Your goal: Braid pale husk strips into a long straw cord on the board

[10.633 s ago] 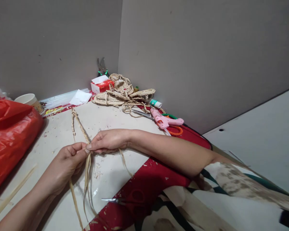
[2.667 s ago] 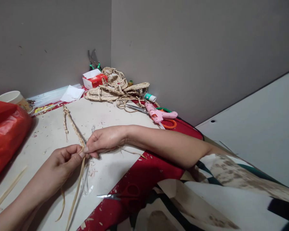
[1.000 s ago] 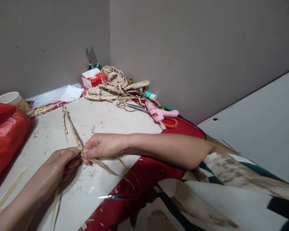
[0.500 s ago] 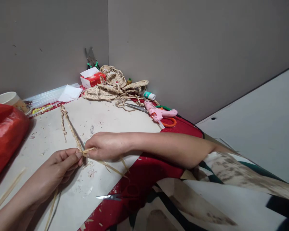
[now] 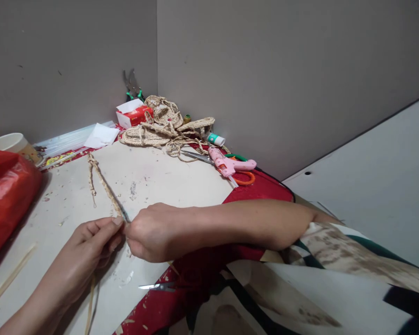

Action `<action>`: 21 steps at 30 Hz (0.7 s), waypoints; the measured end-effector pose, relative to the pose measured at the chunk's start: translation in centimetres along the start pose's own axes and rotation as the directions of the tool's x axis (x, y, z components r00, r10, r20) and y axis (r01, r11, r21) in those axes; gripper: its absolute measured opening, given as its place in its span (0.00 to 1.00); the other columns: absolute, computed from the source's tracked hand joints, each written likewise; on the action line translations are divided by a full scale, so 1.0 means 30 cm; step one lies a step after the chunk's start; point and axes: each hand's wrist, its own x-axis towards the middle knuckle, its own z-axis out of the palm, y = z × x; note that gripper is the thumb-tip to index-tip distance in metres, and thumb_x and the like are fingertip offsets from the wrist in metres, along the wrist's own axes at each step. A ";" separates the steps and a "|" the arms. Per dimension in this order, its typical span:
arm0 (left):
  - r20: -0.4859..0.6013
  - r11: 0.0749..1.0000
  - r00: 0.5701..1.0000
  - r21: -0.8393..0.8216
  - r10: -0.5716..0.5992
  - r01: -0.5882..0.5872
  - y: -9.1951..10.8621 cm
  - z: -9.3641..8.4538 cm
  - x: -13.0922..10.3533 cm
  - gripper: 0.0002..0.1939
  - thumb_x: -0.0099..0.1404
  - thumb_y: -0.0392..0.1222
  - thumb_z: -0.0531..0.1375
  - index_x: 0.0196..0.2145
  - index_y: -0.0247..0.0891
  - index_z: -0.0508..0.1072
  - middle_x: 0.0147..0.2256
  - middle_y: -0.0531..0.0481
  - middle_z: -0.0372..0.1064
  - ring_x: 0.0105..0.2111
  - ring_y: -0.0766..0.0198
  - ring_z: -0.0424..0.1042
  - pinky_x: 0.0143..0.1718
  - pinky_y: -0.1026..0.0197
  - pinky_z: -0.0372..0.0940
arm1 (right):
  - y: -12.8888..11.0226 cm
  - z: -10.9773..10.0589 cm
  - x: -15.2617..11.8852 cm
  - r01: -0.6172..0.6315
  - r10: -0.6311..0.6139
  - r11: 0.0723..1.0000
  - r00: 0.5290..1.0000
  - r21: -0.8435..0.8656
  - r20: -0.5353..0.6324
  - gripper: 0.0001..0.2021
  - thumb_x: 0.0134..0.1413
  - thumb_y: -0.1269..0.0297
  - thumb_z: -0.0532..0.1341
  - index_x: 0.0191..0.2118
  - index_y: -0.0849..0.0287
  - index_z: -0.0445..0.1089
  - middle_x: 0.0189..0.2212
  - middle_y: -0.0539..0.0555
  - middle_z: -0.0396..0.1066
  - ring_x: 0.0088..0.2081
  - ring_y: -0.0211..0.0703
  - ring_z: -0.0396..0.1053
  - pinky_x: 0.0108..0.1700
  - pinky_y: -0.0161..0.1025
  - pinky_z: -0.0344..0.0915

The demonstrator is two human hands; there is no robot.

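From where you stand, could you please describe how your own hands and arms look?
My left hand and right hand show no gloves or rings. No sleeve or bracelet shows on the left arm. The right arm is bare up to about the elbow, where a loose white sleeve with brown blotches and dark green bands begins.

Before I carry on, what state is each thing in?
Left hand: pinching the braid
Right hand: curled closed, contents hidden
Braid: partly plaited, loose strands below
Small scissors: lying unheld
Glue gun: on its side, unheld
Tissue box: open, tissue out
Paper cup: upright, contents hidden
Pruning shears: blades apart
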 end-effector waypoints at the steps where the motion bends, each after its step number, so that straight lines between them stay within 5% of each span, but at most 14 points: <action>1: -0.009 1.000 1.000 -0.005 0.006 -0.006 0.001 0.006 -0.002 0.24 0.55 0.58 0.64 0.17 0.36 0.62 0.14 0.61 0.47 0.15 0.75 0.42 0.15 0.70 0.39 | -0.007 0.001 -0.002 0.004 -0.004 1.000 1.000 -0.010 0.017 0.15 0.57 0.65 0.49 0.35 0.64 0.72 0.31 0.59 0.72 0.26 0.39 0.59 0.28 0.37 0.52; 4: -0.011 0.999 1.000 -0.035 0.007 -0.007 0.004 0.014 -0.006 0.19 0.52 0.54 0.66 0.22 0.35 0.69 0.17 0.55 0.60 0.17 0.73 0.52 0.17 0.70 0.48 | -0.019 -0.015 -0.017 0.105 -0.101 0.994 0.975 -0.011 0.197 0.13 0.58 0.67 0.50 0.30 0.64 0.70 0.28 0.55 0.70 0.25 0.36 0.56 0.27 0.36 0.52; 7: 0.011 1.000 1.000 -0.026 0.012 -0.012 0.012 0.009 -0.009 0.17 0.53 0.52 0.66 0.23 0.35 0.71 0.17 0.55 0.59 0.16 0.73 0.51 0.17 0.69 0.48 | -0.003 -0.052 -0.040 0.264 -0.307 0.949 0.898 0.171 0.315 0.18 0.61 0.61 0.54 0.22 0.63 0.65 0.21 0.49 0.63 0.24 0.32 0.54 0.28 0.33 0.53; 8: 0.019 1.000 1.000 -0.018 0.015 -0.015 0.014 0.005 -0.009 0.16 0.52 0.52 0.66 0.23 0.35 0.72 0.16 0.57 0.57 0.16 0.73 0.49 0.17 0.69 0.46 | 0.010 -0.066 -0.045 0.263 -0.326 0.931 0.909 0.252 0.259 0.20 0.61 0.58 0.54 0.21 0.63 0.63 0.19 0.47 0.60 0.24 0.31 0.53 0.28 0.32 0.53; 10: 0.030 1.000 0.999 -0.010 0.015 -0.015 0.018 -0.004 -0.009 0.16 0.52 0.52 0.67 0.23 0.35 0.72 0.15 0.60 0.51 0.16 0.74 0.43 0.16 0.70 0.41 | 0.042 -0.087 -0.042 0.165 -0.179 0.914 0.984 0.371 0.004 0.21 0.61 0.56 0.55 0.21 0.63 0.61 0.18 0.45 0.56 0.23 0.30 0.52 0.28 0.31 0.52; 13: 0.040 1.000 0.999 -0.004 0.013 -0.013 0.020 -0.015 -0.008 0.17 0.54 0.53 0.66 0.24 0.36 0.71 0.16 0.61 0.47 0.17 0.74 0.40 0.16 0.70 0.37 | 0.086 -0.079 -0.004 0.053 0.138 0.854 0.936 0.517 -0.325 0.16 0.61 0.60 0.55 0.25 0.64 0.62 0.20 0.46 0.60 0.24 0.29 0.56 0.28 0.30 0.53; 14: 0.051 1.000 0.999 0.001 0.015 -0.015 0.020 -0.017 -0.007 0.16 0.55 0.52 0.66 0.25 0.36 0.71 0.16 0.61 0.47 0.17 0.74 0.39 0.16 0.70 0.37 | 0.096 -0.064 0.014 0.052 0.168 0.813 0.932 0.579 -0.321 0.14 0.60 0.60 0.56 0.27 0.64 0.64 0.22 0.47 0.62 0.25 0.30 0.57 0.29 0.30 0.54; 18: 0.112 0.999 0.993 0.015 0.041 -0.043 0.015 -0.024 -0.003 0.12 0.56 0.49 0.65 0.30 0.36 0.75 0.17 0.60 0.50 0.18 0.74 0.38 0.17 0.69 0.36 | 0.114 0.013 0.073 -0.046 0.063 0.604 0.998 0.795 0.010 0.15 0.60 0.55 0.55 0.30 0.63 0.64 0.19 0.45 0.62 0.19 0.29 0.54 0.24 0.29 0.54; 21: 0.106 0.999 0.994 0.010 0.037 -0.038 0.010 -0.025 0.000 0.11 0.56 0.47 0.65 0.33 0.36 0.76 0.17 0.61 0.48 0.18 0.73 0.38 0.17 0.69 0.36 | 0.123 0.030 0.090 -0.048 0.063 0.618 0.998 0.785 0.011 0.17 0.58 0.55 0.58 0.25 0.64 0.65 0.18 0.45 0.60 0.20 0.28 0.54 0.25 0.29 0.53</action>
